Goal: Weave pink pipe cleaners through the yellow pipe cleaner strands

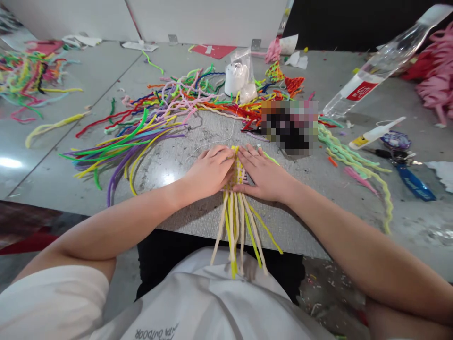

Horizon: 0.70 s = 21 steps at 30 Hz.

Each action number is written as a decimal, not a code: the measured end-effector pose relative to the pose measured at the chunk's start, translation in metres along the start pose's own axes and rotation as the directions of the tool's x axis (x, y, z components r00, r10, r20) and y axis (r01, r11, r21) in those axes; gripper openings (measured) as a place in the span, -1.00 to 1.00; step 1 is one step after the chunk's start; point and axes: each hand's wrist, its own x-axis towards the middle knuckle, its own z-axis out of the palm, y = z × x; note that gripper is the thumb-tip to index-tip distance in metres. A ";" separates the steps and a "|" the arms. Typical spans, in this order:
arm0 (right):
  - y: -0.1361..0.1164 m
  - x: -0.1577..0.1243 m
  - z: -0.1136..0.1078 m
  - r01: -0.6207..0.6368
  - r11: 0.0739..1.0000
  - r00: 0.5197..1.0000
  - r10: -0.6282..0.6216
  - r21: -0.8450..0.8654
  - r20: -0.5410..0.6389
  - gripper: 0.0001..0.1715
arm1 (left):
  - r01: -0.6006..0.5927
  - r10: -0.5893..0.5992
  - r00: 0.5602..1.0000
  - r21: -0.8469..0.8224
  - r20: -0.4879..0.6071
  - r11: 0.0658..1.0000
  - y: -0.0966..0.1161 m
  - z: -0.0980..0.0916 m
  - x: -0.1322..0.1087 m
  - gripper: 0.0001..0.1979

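Note:
A small woven patch of yellow and cream pipe cleaners lies on the grey table, its loose ends hanging over the near edge. My left hand lies on its left side, fingers together and pressed flat on the weave. My right hand rests on its right side, fingers stretched flat and touching the patch. Neither hand lifts anything.
A big tangle of coloured pipe cleaners spreads behind and to the left. A white roll in a plastic bag stands at the back, a clear bottle and glue tube at right, pink fluff far right.

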 end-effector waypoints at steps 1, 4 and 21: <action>0.001 0.000 0.000 0.002 1.000 1.000 -0.002 0.008 0.006 0.41 | -0.014 0.014 1.000 0.011 0.018 1.000 0.000 0.000 -0.001 -0.55; 0.002 0.001 0.000 0.016 1.000 1.000 -0.016 0.019 -0.010 0.44 | -0.037 0.035 0.996 0.018 0.086 0.999 -0.004 -0.001 -0.003 -0.44; -0.005 -0.017 -0.024 0.264 0.932 0.964 -0.251 0.247 -0.083 -0.72 | -0.231 0.244 0.967 -0.158 0.071 0.960 -0.019 -0.015 -0.002 -0.76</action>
